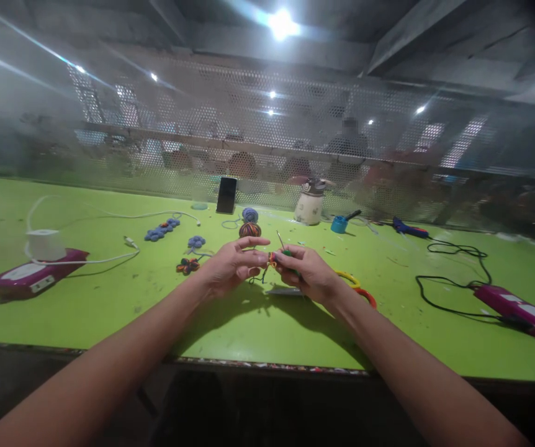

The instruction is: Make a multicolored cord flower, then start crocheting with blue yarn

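Head view: the right hand (311, 272) is closed around the green grip of a hook (280, 238), whose metal shaft points up, and its fingertips pinch a small multicolored piece (272, 258) between the two hands, above the green table (109, 316). The left hand (233, 264) has its fingertips at the piece's other side, index finger extended; whether it grips any yarn cannot be told. A dark strand (258, 279) hangs below the piece. Scissors (286, 290) lie beneath the right hand, their yellow and red handles showing beyond the wrist. Just past the left hand sit a striped ball (249, 230) and, behind it, a blue ball (250, 215). Left of them lie a dark flower (187, 266), a blue flower (197, 242) and a blue strip (162, 230).
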{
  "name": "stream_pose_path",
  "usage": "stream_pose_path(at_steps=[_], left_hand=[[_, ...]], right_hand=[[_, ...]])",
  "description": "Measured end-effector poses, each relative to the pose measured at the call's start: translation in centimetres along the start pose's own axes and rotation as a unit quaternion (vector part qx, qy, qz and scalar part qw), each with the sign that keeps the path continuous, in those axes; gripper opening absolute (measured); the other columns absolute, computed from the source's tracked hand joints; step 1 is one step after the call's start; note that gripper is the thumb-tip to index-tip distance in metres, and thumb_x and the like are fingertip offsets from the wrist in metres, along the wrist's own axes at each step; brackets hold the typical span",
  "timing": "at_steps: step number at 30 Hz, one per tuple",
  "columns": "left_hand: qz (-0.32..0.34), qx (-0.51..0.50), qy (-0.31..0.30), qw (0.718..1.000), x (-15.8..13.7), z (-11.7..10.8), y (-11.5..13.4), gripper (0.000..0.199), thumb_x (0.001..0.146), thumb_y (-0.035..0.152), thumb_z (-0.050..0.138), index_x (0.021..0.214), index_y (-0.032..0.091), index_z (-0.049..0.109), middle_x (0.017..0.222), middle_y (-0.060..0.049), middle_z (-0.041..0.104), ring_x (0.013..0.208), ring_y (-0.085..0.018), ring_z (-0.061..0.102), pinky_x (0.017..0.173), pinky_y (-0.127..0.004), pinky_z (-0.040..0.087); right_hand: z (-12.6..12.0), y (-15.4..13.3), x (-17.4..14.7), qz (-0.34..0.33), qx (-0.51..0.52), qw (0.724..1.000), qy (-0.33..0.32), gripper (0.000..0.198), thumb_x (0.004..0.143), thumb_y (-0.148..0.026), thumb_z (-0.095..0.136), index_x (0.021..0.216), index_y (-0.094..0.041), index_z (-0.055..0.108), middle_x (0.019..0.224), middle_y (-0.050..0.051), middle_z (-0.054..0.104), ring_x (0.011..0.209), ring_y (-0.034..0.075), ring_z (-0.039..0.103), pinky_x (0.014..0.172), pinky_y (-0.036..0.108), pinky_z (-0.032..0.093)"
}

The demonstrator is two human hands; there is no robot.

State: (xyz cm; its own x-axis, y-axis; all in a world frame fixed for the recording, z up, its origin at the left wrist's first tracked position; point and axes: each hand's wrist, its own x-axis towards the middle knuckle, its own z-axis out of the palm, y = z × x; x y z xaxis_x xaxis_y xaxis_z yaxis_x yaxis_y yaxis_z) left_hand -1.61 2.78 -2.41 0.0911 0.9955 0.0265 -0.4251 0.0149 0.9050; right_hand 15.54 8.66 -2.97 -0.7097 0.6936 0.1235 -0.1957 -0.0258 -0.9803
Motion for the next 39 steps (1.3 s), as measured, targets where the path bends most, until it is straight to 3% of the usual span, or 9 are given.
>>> stream_pose_path(at_steps=[6, 13, 21, 31, 34, 39], left_hand=[[0.027, 0.02, 0.014, 0.999, 0.2, 0.0, -0.2, 0.043, 0.059, 0.009, 0.079, 0.099, 0.014, 0.063, 0.08, -0.006, 0.067, 0.074, -0.013, 0.062, 0.068, -0.026, 0.042], [0.093, 0.041, 0.032, 0.994, 0.5, 0.3, -0.8, 0.044, 0.057, 0.012, 0.081, 0.098, 0.013, 0.064, 0.076, -0.004, 0.066, 0.069, -0.014, 0.061, 0.064, -0.026, 0.042], [0.032, 0.012, -0.011, 0.999, 0.3, -0.2, 0.1, 0.046, 0.06, 0.006, 0.078, 0.102, 0.014, 0.062, 0.075, -0.004, 0.067, 0.071, -0.013, 0.062, 0.069, -0.025, 0.043], [-0.003, 0.001, -0.031, 1.0, 0.0, -0.3, 0.5, 0.035, 0.065, 0.007, 0.075, 0.097, 0.013, 0.063, 0.077, -0.007, 0.068, 0.072, -0.012, 0.062, 0.071, -0.022, 0.044], [0.008, -0.007, -0.043, 0.999, -0.1, -0.3, 0.5, 0.034, 0.069, 0.012, 0.073, 0.101, 0.013, 0.063, 0.083, -0.008, 0.068, 0.076, -0.013, 0.062, 0.073, -0.024, 0.045], [0.078, 0.002, -0.056, 0.995, 0.0, 0.3, -0.3, 0.048, 0.061, 0.005, 0.076, 0.106, 0.016, 0.062, 0.088, -0.005, 0.067, 0.081, -0.014, 0.061, 0.074, -0.024, 0.044]], right_hand=[[0.4, 0.3, 0.0, -0.035, -0.014, 0.998, 0.043, 0.03, 0.071, -0.037, 0.074, 0.071, -0.015, 0.054, 0.054, -0.006, 0.048, 0.04, 0.002, 0.032, 0.04, 0.02, 0.016], [1.1, 0.4, -0.1, -0.019, 0.016, 0.998, 0.05, 0.032, 0.071, -0.038, 0.073, 0.073, -0.015, 0.052, 0.059, -0.005, 0.052, 0.039, 0.002, 0.032, 0.039, 0.019, 0.015], [0.6, -0.3, -0.4, -0.001, -0.023, 0.999, 0.027, 0.029, 0.078, -0.041, 0.067, 0.074, -0.013, 0.056, 0.061, -0.004, 0.048, 0.043, 0.003, 0.034, 0.041, 0.02, 0.016], [0.3, -0.4, -0.5, 0.006, 0.003, 1.0, -0.03, 0.024, 0.072, -0.032, 0.073, 0.076, -0.014, 0.057, 0.057, -0.006, 0.045, 0.042, 0.003, 0.032, 0.043, 0.021, 0.017], [0.2, -0.5, -0.4, 0.012, 0.032, 0.999, -0.024, 0.025, 0.071, -0.031, 0.073, 0.077, -0.014, 0.056, 0.058, -0.005, 0.048, 0.042, 0.002, 0.031, 0.042, 0.02, 0.016], [0.7, -0.4, -0.2, 0.002, 0.073, 0.997, 0.01, 0.027, 0.069, -0.031, 0.075, 0.078, -0.014, 0.056, 0.061, -0.003, 0.05, 0.044, 0.003, 0.031, 0.041, 0.019, 0.016]])
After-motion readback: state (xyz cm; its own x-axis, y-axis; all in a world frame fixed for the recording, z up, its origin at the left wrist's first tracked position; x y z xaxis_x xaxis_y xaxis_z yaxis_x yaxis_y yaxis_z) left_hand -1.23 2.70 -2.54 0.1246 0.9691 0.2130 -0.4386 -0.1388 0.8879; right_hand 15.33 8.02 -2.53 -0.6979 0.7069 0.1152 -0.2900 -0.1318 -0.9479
